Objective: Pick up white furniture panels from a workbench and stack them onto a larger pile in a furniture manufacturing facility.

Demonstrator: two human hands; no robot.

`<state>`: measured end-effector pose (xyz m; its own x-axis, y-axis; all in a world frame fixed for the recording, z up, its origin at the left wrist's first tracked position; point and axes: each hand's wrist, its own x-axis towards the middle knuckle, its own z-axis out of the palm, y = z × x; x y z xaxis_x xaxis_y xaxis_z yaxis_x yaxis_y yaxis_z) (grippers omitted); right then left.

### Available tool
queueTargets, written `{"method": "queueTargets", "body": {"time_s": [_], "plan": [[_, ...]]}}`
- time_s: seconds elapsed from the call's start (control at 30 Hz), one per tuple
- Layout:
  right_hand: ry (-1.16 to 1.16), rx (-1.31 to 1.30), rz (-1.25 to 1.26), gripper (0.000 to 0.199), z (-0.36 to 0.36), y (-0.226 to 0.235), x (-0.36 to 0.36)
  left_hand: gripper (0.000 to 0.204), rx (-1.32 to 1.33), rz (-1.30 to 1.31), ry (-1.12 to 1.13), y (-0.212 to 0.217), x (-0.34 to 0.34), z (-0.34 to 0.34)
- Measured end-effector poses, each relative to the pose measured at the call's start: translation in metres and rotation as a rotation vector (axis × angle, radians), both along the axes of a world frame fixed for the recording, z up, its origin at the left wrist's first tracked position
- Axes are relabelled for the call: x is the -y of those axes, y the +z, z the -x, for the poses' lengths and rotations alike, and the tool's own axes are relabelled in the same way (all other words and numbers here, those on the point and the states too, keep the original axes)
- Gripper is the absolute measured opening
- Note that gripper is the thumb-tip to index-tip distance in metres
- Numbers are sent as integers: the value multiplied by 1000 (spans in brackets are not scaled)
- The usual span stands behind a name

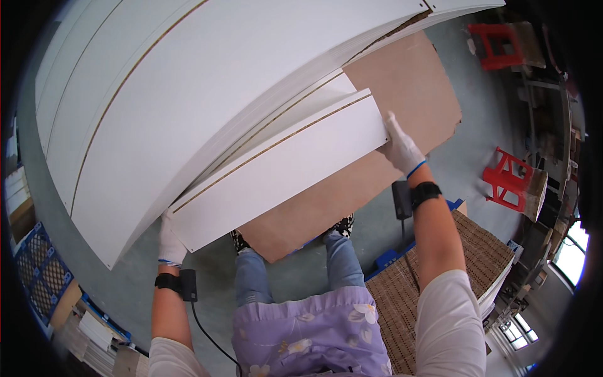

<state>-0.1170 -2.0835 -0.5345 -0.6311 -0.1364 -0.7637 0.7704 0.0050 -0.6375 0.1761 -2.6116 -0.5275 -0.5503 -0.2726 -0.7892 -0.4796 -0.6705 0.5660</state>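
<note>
A long white board (282,166) with a brown groove along its far edge lies slantwise between my hands. My left hand (171,244), in a white glove, grips its near left end; most of those fingers are hidden behind the board. At the right end my right hand (402,149), also gloved in white, is closed on the short edge, thumb pointing up. Just beyond it is another grooved white board (336,85), partly covered. Large stacked white panels (207,81) fill the upper left, close to the held board's far side.
Brown cardboard sheet (408,81) lies beneath the board and in front of my feet. To the right stand two red stools (507,179) and a stack of brown corrugated material (440,264). A blue lattice crate (41,273) is at the far left.
</note>
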Motion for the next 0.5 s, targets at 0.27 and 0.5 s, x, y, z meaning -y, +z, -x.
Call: {"method": "queueTargets", "body": {"time_s": [0.27,0.5], "plan": [[223,62,-449,92,59,4,37,67,219,-25,135,-41,24,-28],[81,113,-346,78,51,-3,40,63,232,-97,191,-60,32,-43]]}}
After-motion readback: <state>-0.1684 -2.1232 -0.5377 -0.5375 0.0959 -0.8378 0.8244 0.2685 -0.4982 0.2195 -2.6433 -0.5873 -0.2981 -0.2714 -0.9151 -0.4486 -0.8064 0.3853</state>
